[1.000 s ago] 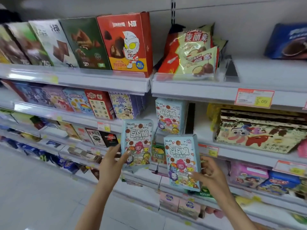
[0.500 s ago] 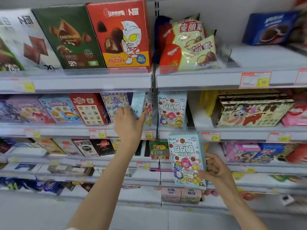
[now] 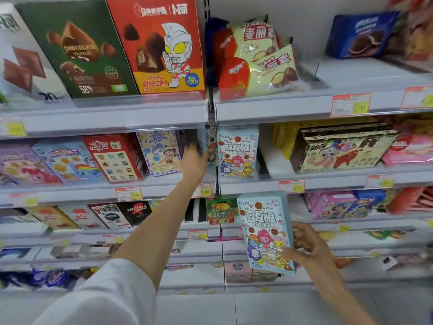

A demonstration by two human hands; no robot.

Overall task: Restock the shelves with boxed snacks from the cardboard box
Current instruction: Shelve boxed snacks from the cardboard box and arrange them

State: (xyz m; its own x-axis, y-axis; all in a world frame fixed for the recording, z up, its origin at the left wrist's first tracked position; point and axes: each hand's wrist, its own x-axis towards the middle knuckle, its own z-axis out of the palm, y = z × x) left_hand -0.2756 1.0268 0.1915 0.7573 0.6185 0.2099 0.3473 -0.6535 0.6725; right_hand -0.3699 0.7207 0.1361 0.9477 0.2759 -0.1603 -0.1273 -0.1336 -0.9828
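So the left hand (image 3: 195, 160) is up at the second shelf (image 3: 105, 191), fingers wrapped on a light blue snack box (image 3: 211, 143) that's mostly tucked in behind it, turned edge-on so only a narrow strip of the printed face shows. Its long axis runs up and down, and it sits right at the divider, just beside an identical TALA'S box (image 3: 237, 152) already standing upright and facing out on the next shelf section. On the other side of the hand there's a cream and purple cartoon box (image 3: 161, 152).

The right hand (image 3: 307, 245) is lower down, in front of the lower shelves, clamped on a second blue box (image 3: 266, 232): thumb across the front near the bottom, fingers behind the right edge. That one stands tall too, front toward the camera, top tipped slightly left.
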